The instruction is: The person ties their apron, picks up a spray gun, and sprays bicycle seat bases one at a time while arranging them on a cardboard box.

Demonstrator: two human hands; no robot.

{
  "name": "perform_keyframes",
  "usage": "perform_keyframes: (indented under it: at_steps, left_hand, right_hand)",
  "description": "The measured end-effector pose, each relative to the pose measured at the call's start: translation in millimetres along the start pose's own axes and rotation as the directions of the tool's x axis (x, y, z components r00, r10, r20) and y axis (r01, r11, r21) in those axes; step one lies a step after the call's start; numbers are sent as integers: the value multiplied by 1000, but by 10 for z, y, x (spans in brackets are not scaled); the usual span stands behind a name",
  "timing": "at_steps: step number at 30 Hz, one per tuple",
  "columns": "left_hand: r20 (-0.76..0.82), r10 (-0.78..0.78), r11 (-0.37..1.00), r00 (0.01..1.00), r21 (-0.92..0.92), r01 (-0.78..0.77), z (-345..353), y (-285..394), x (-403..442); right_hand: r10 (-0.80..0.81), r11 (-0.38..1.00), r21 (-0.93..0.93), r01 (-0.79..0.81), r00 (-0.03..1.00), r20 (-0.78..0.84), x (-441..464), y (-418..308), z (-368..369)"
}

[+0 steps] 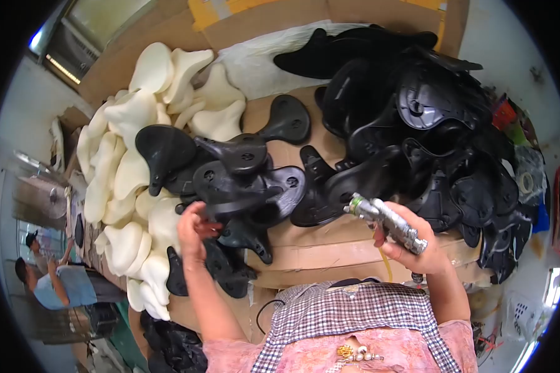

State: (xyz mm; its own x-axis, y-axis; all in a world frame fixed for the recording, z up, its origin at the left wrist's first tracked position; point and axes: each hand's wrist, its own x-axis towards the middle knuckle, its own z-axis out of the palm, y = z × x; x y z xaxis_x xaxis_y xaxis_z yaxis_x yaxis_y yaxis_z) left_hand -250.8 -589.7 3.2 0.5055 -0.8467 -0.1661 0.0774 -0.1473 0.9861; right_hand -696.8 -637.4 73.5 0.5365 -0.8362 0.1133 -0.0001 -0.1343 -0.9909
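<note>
My right hand (414, 239) is wrapped around a metal spray gun (389, 224), its nozzle end pointing up and left; a thin yellow hose hangs below. My left hand (195, 231) holds nothing that I can make out, its fingers loosely curled and apart, slightly blurred. Just beyond the fingers, a black bicycle saddle shell (246, 204) is smeared by motion on a loose heap of similar shells. Between my hands, another black shell (317, 186) lies on the cardboard-covered table (330, 256).
Cream foam saddle pads (127, 180) are piled at the left. A large heap of black saddle shells (442, 149) fills the right side. Cardboard (354, 12) stands along the back. Another person in a blue shirt (62, 287) is at far left. A clear tape roll (526, 182) sits at far right.
</note>
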Motion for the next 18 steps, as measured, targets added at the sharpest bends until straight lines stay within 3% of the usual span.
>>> perform_keyframes:
  at_steps: [2,3,5,8,13,15,18]
  left_hand:
    - [-120,-138,964,983,-246,105,-1,-276,-235]
    - [-198,-117,941,973,-336,44,-196,-741,-148]
    - [-361,6,982,932,-176,-74,-45,-985,-425]
    - [-409,34,928,912,-325,-180,101,-992,-571]
    - [-454,-115,849,884,-507,-149,95,-792,-426]
    - [-431,-137,830,892,-541,-134,93,-825,-339]
    - [-428,-115,833,896,-533,-148,132,-904,-241]
  right_hand:
    - [-7,1000,-2,7,992,125,36,24,100]
    - [-10,1000,10,8,984,179,59,11,145]
    - [1,1000,-2,0,963,271,97,-40,213]
    - [59,994,-112,-18,925,375,104,-93,227]
    - [155,975,-213,-68,891,426,103,-189,207]
    - [110,979,-201,-30,911,398,117,-263,226]
    - [-81,987,-105,118,950,301,116,-271,274]
